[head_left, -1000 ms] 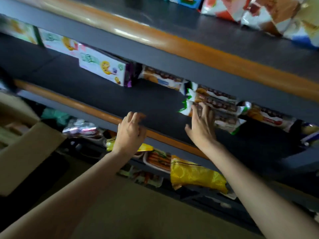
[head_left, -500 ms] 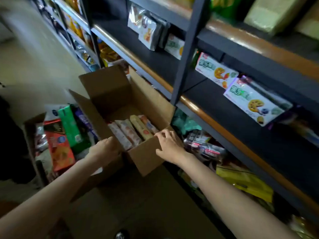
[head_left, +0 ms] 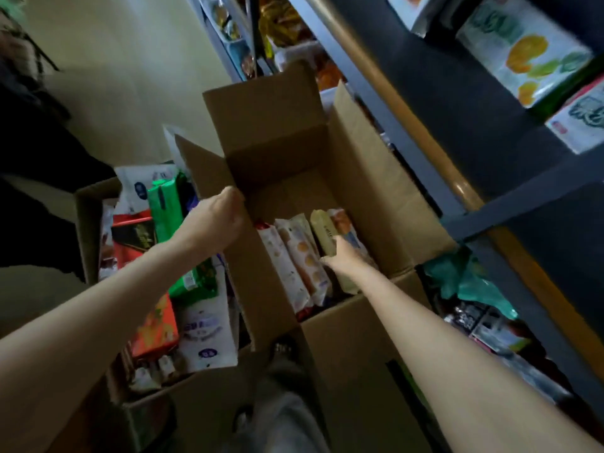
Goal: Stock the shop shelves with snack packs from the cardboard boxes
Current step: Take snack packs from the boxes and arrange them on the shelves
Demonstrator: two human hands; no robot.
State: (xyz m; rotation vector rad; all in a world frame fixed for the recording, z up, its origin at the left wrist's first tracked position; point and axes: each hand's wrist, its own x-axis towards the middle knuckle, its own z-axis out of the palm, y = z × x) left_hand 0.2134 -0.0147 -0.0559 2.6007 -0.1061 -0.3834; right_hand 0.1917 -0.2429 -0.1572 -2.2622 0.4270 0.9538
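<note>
An open cardboard box (head_left: 366,165) stands on the floor beside the dark shop shelves (head_left: 457,112). Several long snack packs (head_left: 294,259) lie side by side in its near half. My right hand (head_left: 343,256) is inside the box, fingers closed on an olive-beige snack pack (head_left: 323,230) among them. My left hand (head_left: 219,217) grips the box's left wall at the corner where a flap folds out.
A second open box (head_left: 88,223) to the left holds green, red and white packs. Boxed biscuits (head_left: 523,47) stand on the upper right shelf. Bagged goods (head_left: 483,315) fill the lowest shelf. Another person in dark clothing (head_left: 32,158) is at the far left. My shoe (head_left: 284,371) is below.
I turned from the shelf down to the boxes. My right hand went from the box's front edge in among the packs and closed on one; my left hand shifted onto the box's left wall.
</note>
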